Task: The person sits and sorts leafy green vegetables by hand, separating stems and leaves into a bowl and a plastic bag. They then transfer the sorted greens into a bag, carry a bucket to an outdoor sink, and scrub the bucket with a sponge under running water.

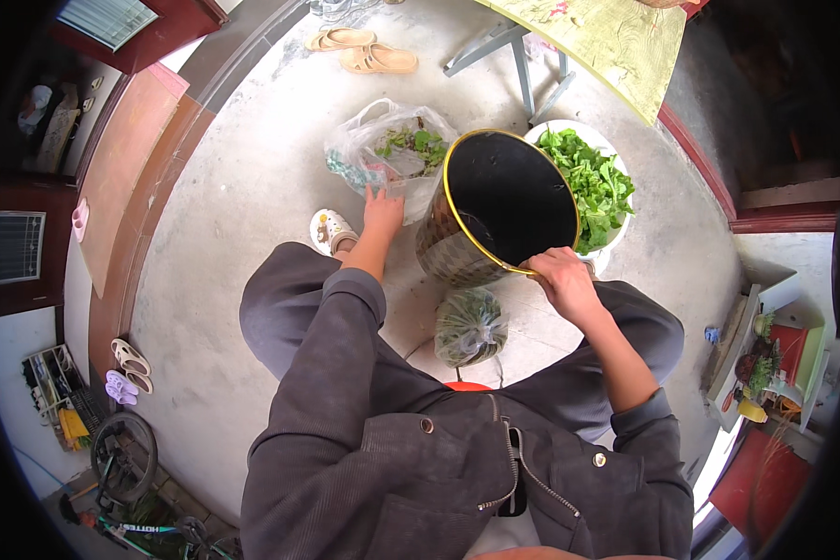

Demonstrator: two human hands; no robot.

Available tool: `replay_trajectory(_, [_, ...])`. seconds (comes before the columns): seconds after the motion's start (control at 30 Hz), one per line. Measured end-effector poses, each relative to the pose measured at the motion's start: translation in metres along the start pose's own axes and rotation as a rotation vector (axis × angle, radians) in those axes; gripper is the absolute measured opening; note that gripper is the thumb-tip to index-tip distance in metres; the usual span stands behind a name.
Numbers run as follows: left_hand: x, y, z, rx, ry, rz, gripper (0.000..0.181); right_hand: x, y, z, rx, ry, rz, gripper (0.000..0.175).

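Note:
My right hand (563,280) grips the gold rim of a waste bin (511,203) with a black inside and a diamond-patterned outer wall. The bin leans, its mouth facing up towards me. My left hand (383,213) has its fingers apart at the near edge of a clear plastic bag (353,143); whether the fingertips touch it is hard to see. Leaf scraps (420,145) lie in that bag. Behind the bin on the right, a white basin (542,131) holds leafy greens (591,185), partly hidden. A knotted plastic bag of greens (470,327) sits between my legs.
A folding table (602,42) with grey legs stands at the far right. Tan slippers (378,58) lie on the concrete floor (266,140) beyond the bag. A tiled step (189,126) runs along the left. A bicycle (122,458) is at lower left, potted plants (759,364) at right.

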State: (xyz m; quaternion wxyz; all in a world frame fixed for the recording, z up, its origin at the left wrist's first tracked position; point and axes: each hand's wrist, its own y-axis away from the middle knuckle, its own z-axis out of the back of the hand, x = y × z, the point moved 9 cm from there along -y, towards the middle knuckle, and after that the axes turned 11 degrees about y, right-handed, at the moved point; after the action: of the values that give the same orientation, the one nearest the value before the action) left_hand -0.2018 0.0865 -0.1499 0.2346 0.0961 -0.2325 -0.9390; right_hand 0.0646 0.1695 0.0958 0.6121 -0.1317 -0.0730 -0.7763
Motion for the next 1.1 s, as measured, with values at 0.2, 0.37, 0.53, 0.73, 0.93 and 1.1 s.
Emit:
replay_trajectory(0.2, [-0.002, 0.058, -0.095, 0.048, 0.238, -0.091, 0.047, -0.006, -0.091, 0.01, -0.193, -0.268, -0.099, 0.016])
replay_trajectory(0.37, [0.079, 0.094, -0.085, 0.355, 0.424, 0.112, 0.039, -0.029, -0.15, -0.022, -0.255, -0.529, -0.092, 0.02])
replay_trajectory(0.53, [0.163, 0.173, 0.141, -0.422, 0.551, 0.282, 0.035, -0.088, -0.203, -0.085, -0.369, -1.462, -0.332, 0.027])
replay_trajectory(0.73, [0.178, 0.175, 0.184, -0.703, 1.278, 0.239, 0.03, -0.111, -0.197, -0.291, -0.277, -2.036, -0.842, 0.034])
replay_trajectory(0.93, [0.117, 0.157, 0.206, -0.537, 1.143, 0.159, 0.03, -0.11, -0.126, -0.409, -0.343, -1.876, -1.46, 0.043])
replay_trajectory(1.1, [0.107, 0.146, 0.198, -0.422, 1.159, 0.185, 0.031, -0.129, -0.132, -0.442, -0.265, -1.789, -1.406, 0.044])
